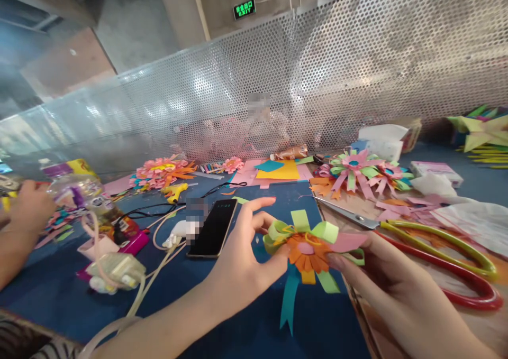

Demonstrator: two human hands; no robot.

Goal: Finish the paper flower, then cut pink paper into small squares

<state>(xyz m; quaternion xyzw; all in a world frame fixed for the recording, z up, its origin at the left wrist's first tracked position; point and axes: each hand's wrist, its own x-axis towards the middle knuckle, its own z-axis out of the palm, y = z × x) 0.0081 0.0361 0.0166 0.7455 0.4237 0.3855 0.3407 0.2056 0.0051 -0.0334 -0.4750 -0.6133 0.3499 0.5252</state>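
Between my two hands is a paper flower (pixel 305 254) with an orange centre, green looped strips and a teal strip hanging below. My left hand (pixel 250 248) pinches its left side between thumb and fingers. On the other side, my right hand (pixel 392 285) grips a pink paper strip (pixel 345 241) at the flower's right edge; the fingertips are partly hidden. Scissors (pixel 400 232) with one yellow-green and one red handle lie right behind my right hand. A black phone (pixel 213 229) rests on the blue table just left of my left hand.
Finished paper flowers (pixel 355 166) and coloured sheets (pixel 278 171) lie at the back. Cables, a power strip (pixel 117 269), a yellow glue gun (pixel 173 192) and a plastic bottle (pixel 75 182) crowd the left. Another person's hand (pixel 27 211) is at far left. A perforated metal panel (pixel 222 100) stands behind.
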